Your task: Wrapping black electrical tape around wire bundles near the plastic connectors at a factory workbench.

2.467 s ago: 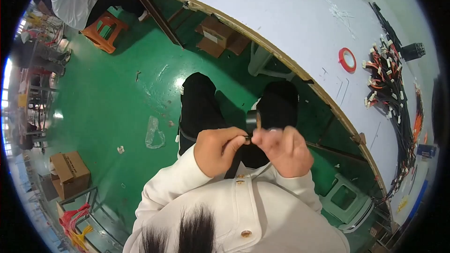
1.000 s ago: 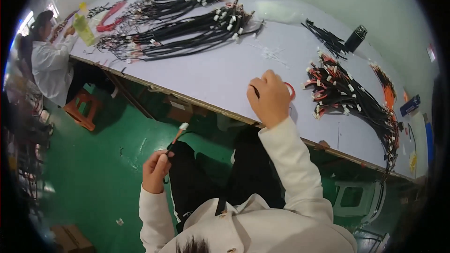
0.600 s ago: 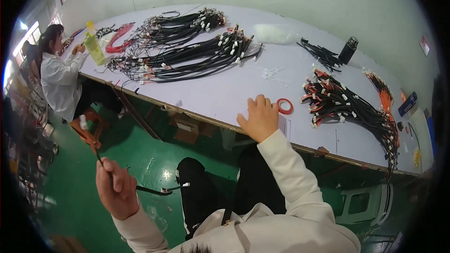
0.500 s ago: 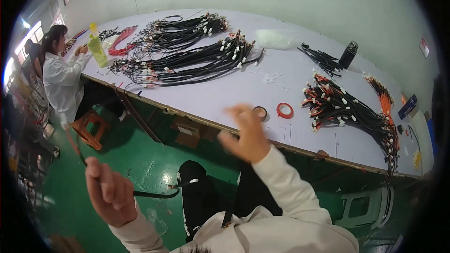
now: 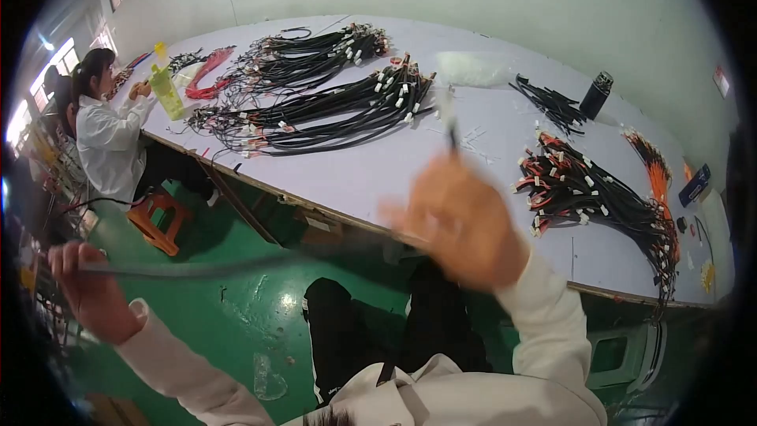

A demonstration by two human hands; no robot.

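A black cable [image 5: 197, 270] is stretched between the left hand [image 5: 91, 292] and the right hand [image 5: 469, 225], in front of the near edge of the white table [image 5: 347, 181]; its middle is blurred, and close to the right hand its line is lost. Near one end it is gripped by the left hand with bent fingers, off the table's near left side; above this hand a thin dark wire [image 5: 95, 201] is seen, but its tip cannot be made out. The right hand, strongly blurred, is placed over the table's near edge and appears closed on the other end, of which a pale tip [image 5: 446, 106] is seen above the fingers; the exact contact cannot be told, and what lies on the table behind this hand is hidden. On the table's left half, bundles of black cables [image 5: 339, 108] are laid; on its right part, a pile of cables with white connectors [image 5: 595, 189] is placed. At the table's left end a person in white [image 5: 110, 138] is seated, the legs partly covered by the table. Under the table, a cardboard box [image 5: 319, 226] is mostly hidden, and a pale green stool [image 5: 635, 351] is only partly shown.
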